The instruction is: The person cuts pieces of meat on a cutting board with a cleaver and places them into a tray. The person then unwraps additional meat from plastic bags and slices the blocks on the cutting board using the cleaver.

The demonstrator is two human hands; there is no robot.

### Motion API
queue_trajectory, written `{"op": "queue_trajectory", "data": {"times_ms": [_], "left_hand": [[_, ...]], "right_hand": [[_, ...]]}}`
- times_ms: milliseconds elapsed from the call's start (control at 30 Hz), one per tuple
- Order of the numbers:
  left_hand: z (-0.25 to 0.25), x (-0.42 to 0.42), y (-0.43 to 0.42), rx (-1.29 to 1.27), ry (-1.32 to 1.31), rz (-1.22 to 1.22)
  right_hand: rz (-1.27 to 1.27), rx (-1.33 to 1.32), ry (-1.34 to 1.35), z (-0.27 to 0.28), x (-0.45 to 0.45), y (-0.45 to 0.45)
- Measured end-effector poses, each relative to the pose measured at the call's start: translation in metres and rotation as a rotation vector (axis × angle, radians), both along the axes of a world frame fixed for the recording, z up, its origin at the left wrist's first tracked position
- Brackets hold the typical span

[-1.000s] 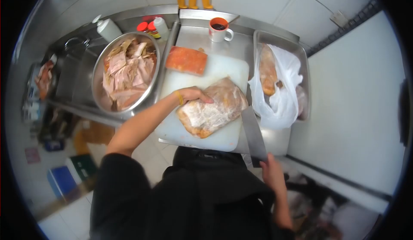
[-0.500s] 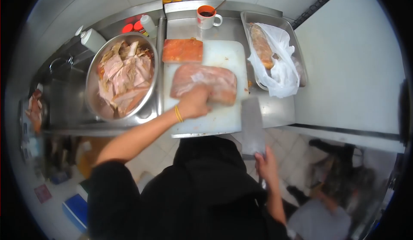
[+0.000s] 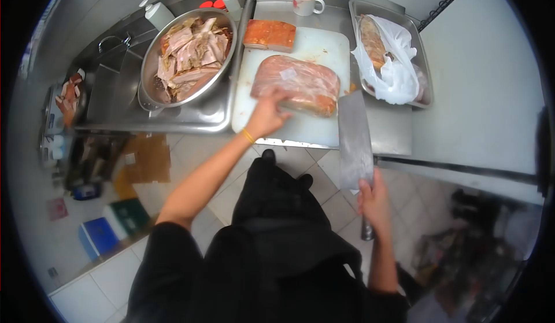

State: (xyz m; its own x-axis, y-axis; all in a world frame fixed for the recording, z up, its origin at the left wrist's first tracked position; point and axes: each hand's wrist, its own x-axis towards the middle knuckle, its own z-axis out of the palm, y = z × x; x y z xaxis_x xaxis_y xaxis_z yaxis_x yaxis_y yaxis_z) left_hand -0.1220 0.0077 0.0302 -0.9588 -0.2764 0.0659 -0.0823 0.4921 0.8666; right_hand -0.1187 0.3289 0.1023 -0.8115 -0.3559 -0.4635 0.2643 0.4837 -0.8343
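the wrapped meat (image 3: 306, 80) now lies pink side up.

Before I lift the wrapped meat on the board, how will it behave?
The meat looks thick, so probably heavy. Its shiny wrap may slip under your left hand. Lying flat on the board, it likely won't roll.

Black short sleeves (image 3: 165, 268), yellow wristband (image 3: 248, 136)

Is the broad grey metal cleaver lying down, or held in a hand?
Held: the right hand has the cleaver by its dark handle, fingers closed around it.
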Motion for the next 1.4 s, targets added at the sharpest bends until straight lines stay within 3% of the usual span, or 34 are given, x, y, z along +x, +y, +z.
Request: {"op": "queue_trajectory", "data": {"times_ms": [100,167,233,267,367,500,700,1000,1067,1233,1400], "left_hand": [[-0.003,0.001,0.009,-0.068,0.067,-0.016],[-0.003,-0.004,-0.011,0.076,0.003,-0.095],[-0.001,-0.006,-0.038,-0.407,0.235,-0.017],[-0.006,-0.008,-0.054,-0.412,0.180,0.010],[-0.037,-0.008,-0.085,-0.229,0.081,-0.066],[-0.042,0.010,-0.068,-0.273,0.149,0.040],[-0.045,0.017,-0.071,-0.082,0.108,-0.031],[-0.055,-0.019,-0.079,-0.145,0.197,-0.153],[-0.058,-0.026,-0.076,-0.256,0.192,-0.155],[-0.062,-0.030,-0.066,-0.213,0.136,-0.112],[-0.060,-0.034,-0.061,-0.183,0.129,-0.097]], "right_hand": [[0.137,0.075,0.079,0.034,-0.023,-0.024],[0.154,0.116,0.054,0.052,-0.037,-0.045],[0.243,0.175,-0.056,0.064,-0.054,-0.067],[0.225,0.194,-0.050,0.067,-0.061,-0.079],[0.326,0.332,-0.076,0.075,-0.080,-0.121],[0.269,0.538,-0.069,0.100,-0.095,-0.190],[0.389,0.889,-0.059,0.117,-0.101,-0.258],[0.462,1.004,-0.135,0.128,-0.116,-0.309],[0.447,1.040,-0.204,0.126,-0.120,-0.312],[0.383,1.187,-0.317,0.127,-0.111,-0.314],[0.364,1.122,-0.294,0.137,-0.091,-0.298]]}}
